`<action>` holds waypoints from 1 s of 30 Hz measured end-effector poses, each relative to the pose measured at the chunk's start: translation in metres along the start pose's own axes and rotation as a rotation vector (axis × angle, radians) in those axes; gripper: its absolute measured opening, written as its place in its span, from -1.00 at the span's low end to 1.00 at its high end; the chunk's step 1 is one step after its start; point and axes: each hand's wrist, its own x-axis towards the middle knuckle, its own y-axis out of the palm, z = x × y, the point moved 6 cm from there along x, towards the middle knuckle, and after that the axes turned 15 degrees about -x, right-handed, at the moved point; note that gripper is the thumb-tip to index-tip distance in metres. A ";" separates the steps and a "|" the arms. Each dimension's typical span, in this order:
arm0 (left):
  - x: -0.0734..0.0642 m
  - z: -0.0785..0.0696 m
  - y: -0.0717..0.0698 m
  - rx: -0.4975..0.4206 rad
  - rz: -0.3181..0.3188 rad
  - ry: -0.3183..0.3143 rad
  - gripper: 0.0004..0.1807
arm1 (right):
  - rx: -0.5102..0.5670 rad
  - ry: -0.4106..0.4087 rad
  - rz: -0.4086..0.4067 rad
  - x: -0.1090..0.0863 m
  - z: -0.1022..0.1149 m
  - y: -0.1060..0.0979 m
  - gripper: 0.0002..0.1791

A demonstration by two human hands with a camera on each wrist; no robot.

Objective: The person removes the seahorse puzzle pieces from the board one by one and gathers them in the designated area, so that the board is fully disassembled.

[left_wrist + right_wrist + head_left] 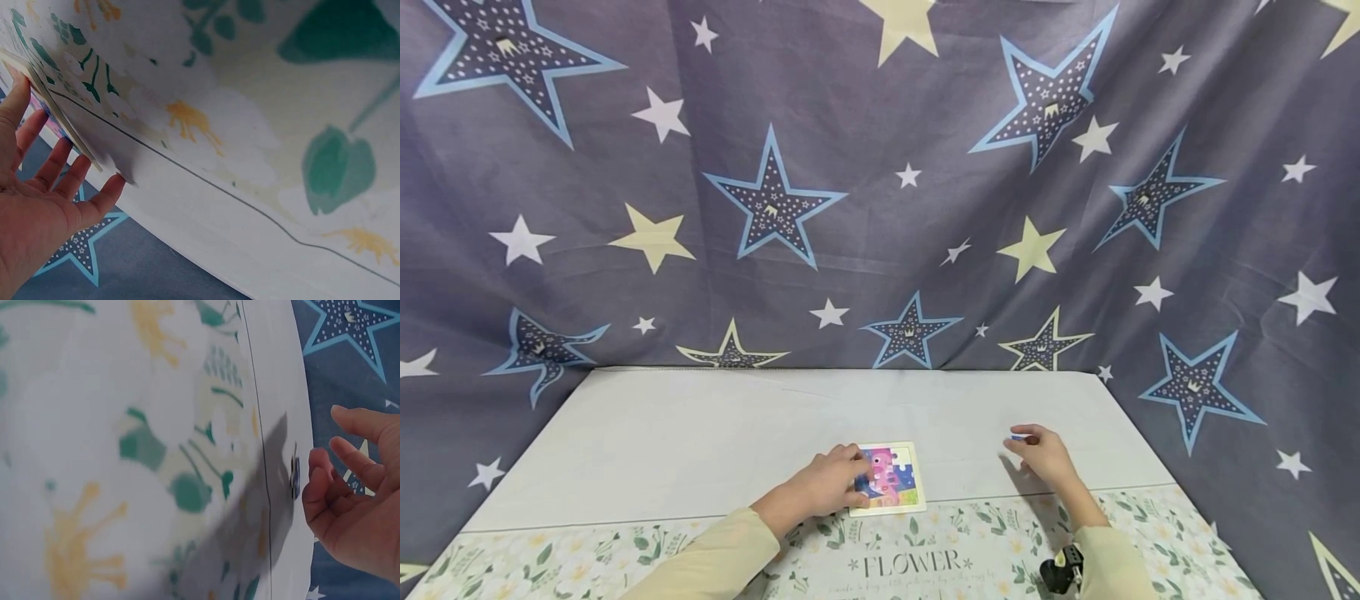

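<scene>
A small framed jigsaw puzzle with a pink cartoon animal on a blue ground lies near the middle of the table. My left hand holds its left side, thumb at the near corner and fingers reaching over the picture. From the left wrist, the pale frame shows edge-on beside the spread fingers. Well to the right, my right hand hovers palm inward, finger and thumb apart around a small blue puzzle piece. The right wrist view has that piece just off the bent fingertips, a narrow gap between them.
The white tabletop runs back to a grey curtain with stars. A floral mat printed "FLOWER" covers the near side. A dark device is strapped at my right wrist.
</scene>
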 end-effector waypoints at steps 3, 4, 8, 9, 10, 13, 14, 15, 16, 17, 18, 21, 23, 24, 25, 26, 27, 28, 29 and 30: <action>0.000 0.000 0.001 0.000 -0.001 0.002 -0.61 | 0.009 -0.017 0.003 -0.003 0.006 0.003 -0.55; 0.000 0.000 0.001 -0.002 -0.001 0.002 -0.61 | 0.010 -0.024 0.005 -0.004 0.008 0.004 -0.55; 0.001 0.001 0.001 -0.007 0.001 0.000 -0.61 | 0.005 -0.045 0.006 -0.007 0.015 0.009 -0.56; 0.001 0.001 0.002 -0.010 0.001 0.000 -0.61 | 0.005 -0.050 0.005 -0.008 0.018 0.010 -0.56; 0.001 0.001 0.002 -0.010 0.002 0.000 -0.61 | 0.003 -0.054 0.003 -0.008 0.020 0.011 -0.56; 0.001 0.001 0.002 -0.015 0.002 -0.002 -0.61 | -0.002 -0.078 -0.008 -0.010 0.027 0.013 -0.57; 0.001 0.001 0.001 -0.015 0.002 -0.003 -0.60 | 0.004 -0.086 -0.010 -0.011 0.030 0.014 -0.58; 0.001 0.001 0.001 -0.014 0.001 -0.003 -0.60 | 0.009 -0.094 -0.010 -0.012 0.033 0.015 -0.58; 0.001 0.002 0.001 -0.013 0.001 -0.003 -0.60 | 0.008 -0.104 -0.011 -0.012 0.035 0.016 -0.59; 0.001 0.001 0.001 -0.014 0.001 -0.003 -0.60 | 0.010 -0.113 -0.011 -0.013 0.038 0.017 -0.59; 0.001 0.001 0.001 -0.013 0.001 -0.003 -0.60 | 0.017 -0.118 -0.009 -0.014 0.040 0.018 -0.60; 0.002 0.001 0.001 -0.011 -0.001 0.000 -0.60 | 0.026 -0.132 -0.004 -0.016 0.046 0.021 -0.61; 0.002 0.001 0.001 -0.011 -0.001 0.001 -0.60 | 0.027 -0.138 -0.001 -0.017 0.050 0.024 -0.62; 0.002 0.001 0.001 -0.011 -0.001 0.002 -0.60 | 0.029 -0.140 0.002 -0.018 0.052 0.025 -0.62; 0.002 0.001 0.001 -0.010 -0.002 0.003 -0.60 | 0.031 -0.143 0.006 -0.019 0.053 0.026 -0.63; 0.002 0.001 0.001 -0.009 -0.002 0.003 -0.59 | 0.030 -0.145 0.009 -0.019 0.055 0.028 -0.63; 0.002 0.002 0.001 -0.009 -0.002 0.003 -0.59 | 0.026 -0.146 0.009 -0.020 0.056 0.029 -0.64; 0.002 0.001 0.001 -0.008 -0.002 0.002 -0.59 | 0.023 -0.148 0.010 -0.020 0.057 0.030 -0.64; 0.002 0.001 0.001 -0.008 -0.002 0.001 -0.59 | 0.022 -0.147 0.013 -0.020 0.058 0.032 -0.65; 0.002 0.001 0.001 -0.005 -0.002 0.000 -0.60 | 0.021 -0.146 0.016 -0.020 0.059 0.034 -0.66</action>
